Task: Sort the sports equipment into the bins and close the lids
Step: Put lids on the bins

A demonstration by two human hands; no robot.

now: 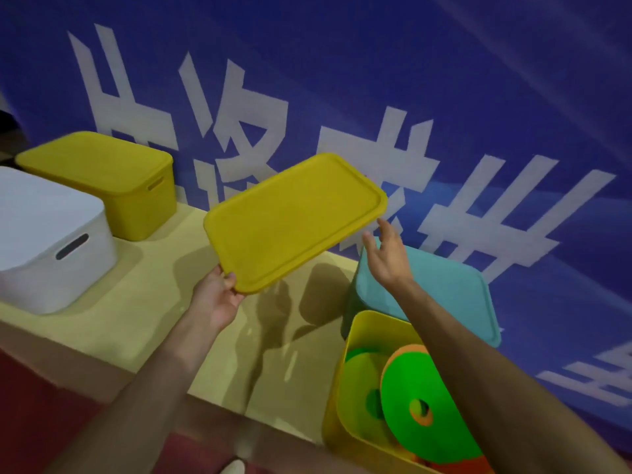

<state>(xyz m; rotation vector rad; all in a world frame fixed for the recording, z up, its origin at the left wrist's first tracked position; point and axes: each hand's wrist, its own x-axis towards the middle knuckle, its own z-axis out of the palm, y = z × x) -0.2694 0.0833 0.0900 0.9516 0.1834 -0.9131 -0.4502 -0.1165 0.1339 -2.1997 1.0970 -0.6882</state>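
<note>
A yellow lid [294, 222] hangs tilted in the air above the bench. My left hand [219, 295] grips its near left corner, thumb on top. My right hand [388, 254] is raised just below the lid's right edge, fingers straight and spread, and I cannot tell whether it touches the lid. An open yellow bin [352, 340] stands at the lower right and holds green and orange flat discs [420, 408] with centre holes. My right forearm crosses over that bin.
A teal bin [455, 295] with its lid on stands behind the open yellow one. A white lidded bin [51, 241] and a yellow lidded bin [113, 179] stand at the left on the pale yellow bench [154, 302]. A blue banner wall rises behind.
</note>
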